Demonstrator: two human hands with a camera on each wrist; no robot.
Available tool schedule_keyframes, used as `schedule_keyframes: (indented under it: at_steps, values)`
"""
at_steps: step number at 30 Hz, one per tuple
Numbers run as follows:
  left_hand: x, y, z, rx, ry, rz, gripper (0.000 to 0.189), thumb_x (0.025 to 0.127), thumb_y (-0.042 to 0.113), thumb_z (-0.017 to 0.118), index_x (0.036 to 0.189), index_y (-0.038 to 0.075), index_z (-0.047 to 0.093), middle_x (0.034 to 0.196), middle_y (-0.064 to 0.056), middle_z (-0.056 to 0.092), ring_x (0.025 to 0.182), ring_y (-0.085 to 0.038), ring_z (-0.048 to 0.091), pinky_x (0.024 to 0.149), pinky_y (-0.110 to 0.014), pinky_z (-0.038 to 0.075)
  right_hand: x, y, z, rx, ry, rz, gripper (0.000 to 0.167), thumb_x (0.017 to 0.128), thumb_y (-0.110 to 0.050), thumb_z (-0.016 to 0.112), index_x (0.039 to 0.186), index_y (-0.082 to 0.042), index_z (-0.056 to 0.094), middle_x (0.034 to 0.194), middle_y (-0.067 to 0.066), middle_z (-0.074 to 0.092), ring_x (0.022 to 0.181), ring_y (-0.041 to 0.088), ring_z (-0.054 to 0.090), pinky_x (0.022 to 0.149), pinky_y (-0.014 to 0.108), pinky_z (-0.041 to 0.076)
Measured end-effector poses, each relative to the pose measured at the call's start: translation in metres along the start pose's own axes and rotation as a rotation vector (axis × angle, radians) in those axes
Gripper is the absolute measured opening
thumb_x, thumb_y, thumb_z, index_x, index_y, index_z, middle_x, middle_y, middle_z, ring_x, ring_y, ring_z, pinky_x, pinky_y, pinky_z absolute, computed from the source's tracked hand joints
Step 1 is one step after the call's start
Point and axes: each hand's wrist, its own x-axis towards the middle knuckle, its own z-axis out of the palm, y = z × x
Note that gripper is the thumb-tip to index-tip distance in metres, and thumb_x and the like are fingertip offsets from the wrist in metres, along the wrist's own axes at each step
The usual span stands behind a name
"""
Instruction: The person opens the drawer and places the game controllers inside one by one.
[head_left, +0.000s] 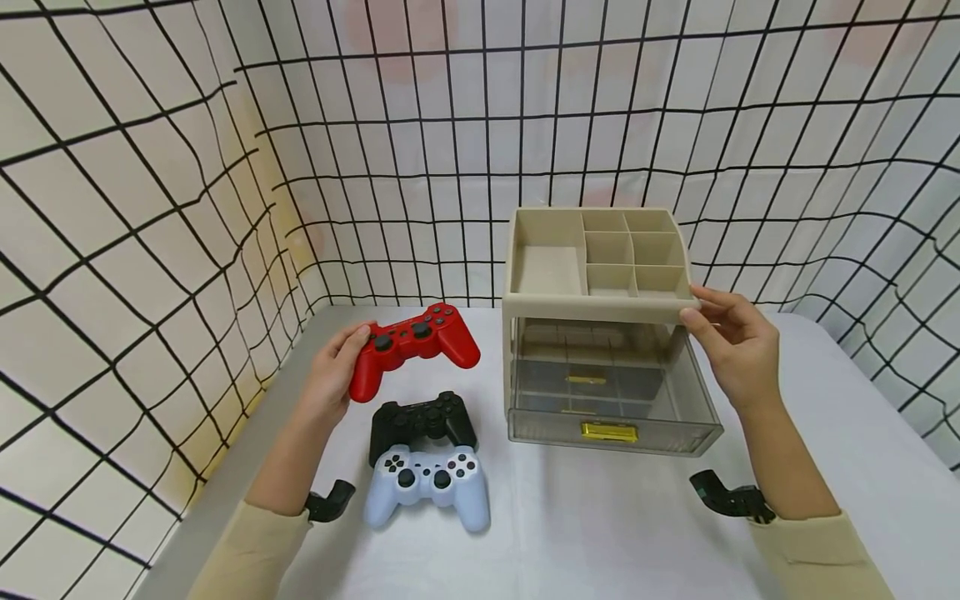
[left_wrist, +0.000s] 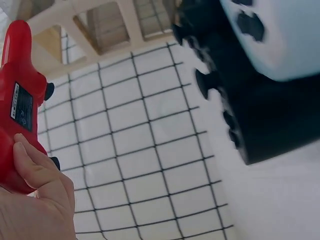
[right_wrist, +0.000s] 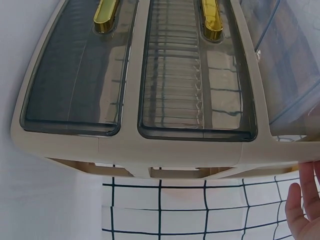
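In the head view my left hand [head_left: 337,367] grips a red game controller [head_left: 408,343] by its left grip, raised above the table. The controller's underside and label show in the left wrist view. Below it a black game controller [head_left: 420,417] lies partly behind a light blue game controller [head_left: 427,487]. My right hand [head_left: 731,342] holds the upper right corner of a beige drawer organizer [head_left: 581,307] between thumb and fingers. Its smoky see-through top drawer [head_left: 660,437], with a gold handle, is pulled out. Two closed drawers with gold handles show in the right wrist view.
The organizer's top has several open compartments [head_left: 611,247]. A white cloth [head_left: 585,525] covers the table. Black grid netting [head_left: 480,142] over white sheets stands at the back and both sides. Each wrist wears a small black camera mount [head_left: 731,498].
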Motion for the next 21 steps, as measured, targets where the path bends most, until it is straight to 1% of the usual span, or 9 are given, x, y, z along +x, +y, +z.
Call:
schedule_keyframes:
  at_steps: [4,9,13,21]
  values:
    - [-0.008,0.009,0.005,-0.003,-0.020,0.022,0.051,0.102,0.035,0.049,0.146,0.009,0.044,0.135,-0.018,0.045,0.101,-0.021,0.055,0.072,-0.021,0.053,0.000,-0.001,0.000,-0.026,-0.004,-0.002,0.030,0.086,0.012,0.064,0.116,0.007,0.065,0.091,-0.007,0.069,0.083,0.007,0.064,0.074,0.013,0.049]
    - [-0.016,0.018,0.008,-0.008,-0.053,0.037,0.051,0.102,0.035,0.050,0.146,0.009,0.044,0.132,-0.019,0.047,0.095,-0.017,0.059,0.073,-0.023,0.054,-0.001,-0.002,0.000,-0.061,-0.006,0.002,0.030,0.087,0.011,0.064,0.116,0.007,0.065,0.091,-0.008,0.068,0.083,0.006,0.064,0.074,0.013,0.049]
    - [-0.020,0.022,0.009,-0.022,-0.082,0.054,0.051,0.102,0.033,0.051,0.145,0.007,0.044,0.130,-0.019,0.049,0.092,-0.016,0.063,0.074,-0.025,0.055,-0.001,-0.002,0.000,-0.073,-0.008,-0.001,0.030,0.087,0.011,0.064,0.117,0.008,0.064,0.092,-0.009,0.068,0.083,0.005,0.064,0.075,0.012,0.049]
    - [-0.025,0.029,0.015,-0.061,-0.136,0.085,0.051,0.102,0.031,0.050,0.146,0.006,0.042,0.132,-0.018,0.047,0.095,-0.018,0.062,0.074,-0.027,0.056,-0.001,-0.003,0.000,-0.089,-0.008,-0.003,0.030,0.087,0.011,0.064,0.117,0.008,0.064,0.092,-0.010,0.068,0.083,0.005,0.064,0.075,0.012,0.050]
